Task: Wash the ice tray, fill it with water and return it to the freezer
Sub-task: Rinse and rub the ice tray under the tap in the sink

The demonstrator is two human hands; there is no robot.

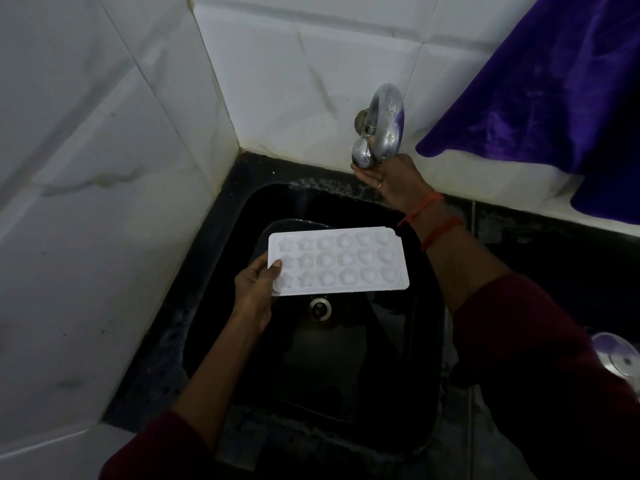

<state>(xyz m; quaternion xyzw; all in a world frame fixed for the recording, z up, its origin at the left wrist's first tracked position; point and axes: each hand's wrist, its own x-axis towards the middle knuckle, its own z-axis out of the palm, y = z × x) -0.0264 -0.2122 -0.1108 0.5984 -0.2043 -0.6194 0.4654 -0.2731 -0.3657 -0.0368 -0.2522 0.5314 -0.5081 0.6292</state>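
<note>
A white ice tray (346, 261) with star and round moulds is held level over the black sink (221, 237). My left hand (254, 289) grips its left end, thumb on top of the tray. My right hand (388, 180) reaches up to the wall and holds the round knob of the chrome tap (384, 126) from below. A faint stream of water seems to fall at the sink's back left. The tray's moulds look wet or partly filled; I cannot tell which.
The sink's drain (320, 308) lies just below the tray. White tiled walls meet in a corner at the left. A purple cloth (554, 98) hangs at the upper right. A steel vessel (620, 356) sits on the dark counter at the right edge.
</note>
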